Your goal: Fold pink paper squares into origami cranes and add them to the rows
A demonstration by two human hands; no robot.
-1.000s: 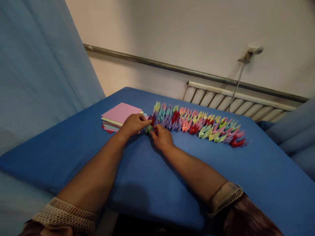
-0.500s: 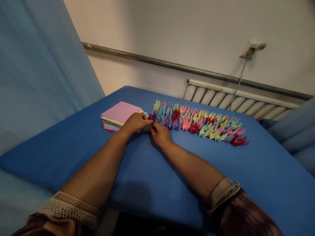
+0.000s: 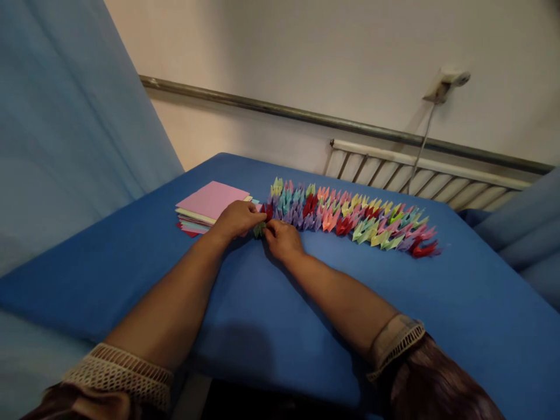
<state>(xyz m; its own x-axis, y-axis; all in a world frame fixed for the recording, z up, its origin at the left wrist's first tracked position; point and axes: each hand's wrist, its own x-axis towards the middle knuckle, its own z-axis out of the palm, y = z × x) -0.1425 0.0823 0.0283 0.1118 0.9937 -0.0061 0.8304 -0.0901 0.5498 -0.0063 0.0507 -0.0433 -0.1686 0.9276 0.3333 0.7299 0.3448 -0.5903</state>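
Observation:
Between my hands, at the left end of the nearest row, is a green paper crane, partly hidden by my fingers. My left hand pinches it from the left, and my right hand closes on it from the right. Just behind is a red paper crane. Rows of folded paper cranes in many colours run to the right, packed closely side by side. To the left of my left hand lies a stack of square coloured paper, pink on top.
All this lies on a blue covered table. Behind it are a pale wall, a metal rail and a white radiator, with a cable hanging from a wall fitting. Blue curtains hang at both sides.
My hands stay around the green crane with hardly any movement, and slightly more of it shows now. The whole view has shifted a little; the rows and the paper stack look unchanged.

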